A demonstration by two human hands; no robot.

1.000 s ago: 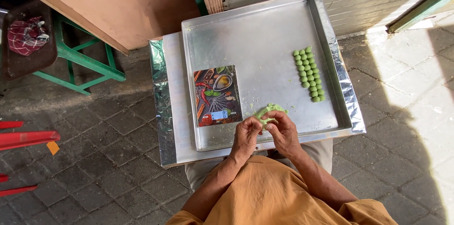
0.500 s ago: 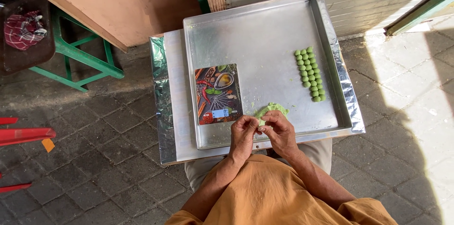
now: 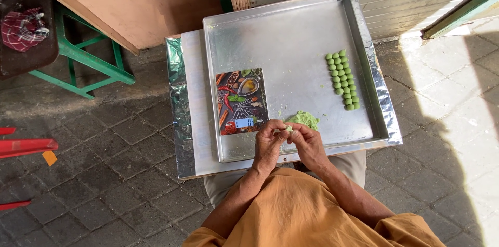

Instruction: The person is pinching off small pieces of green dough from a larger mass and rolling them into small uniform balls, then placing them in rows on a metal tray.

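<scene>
A small soft pale-green dough piece (image 3: 288,128) is pinched between the fingertips of the left hand (image 3: 270,142) and right hand (image 3: 307,144), both clenched on it. Just beyond lies a lumpy green dough mound (image 3: 303,119) on the shiny square metal tray (image 3: 291,39); compared with a second ago, it is less covered. Left sits a flat printed kitchen scale (image 3: 241,100); farther right, rows of smooth green dough balls (image 3: 343,79).

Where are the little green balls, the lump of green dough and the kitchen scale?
green balls (image 3: 342,80), head view, middle of the two rows.
green dough lump (image 3: 303,119), head view, top of the mound.
kitchen scale (image 3: 240,100), head view, centre of its patterned top.
</scene>
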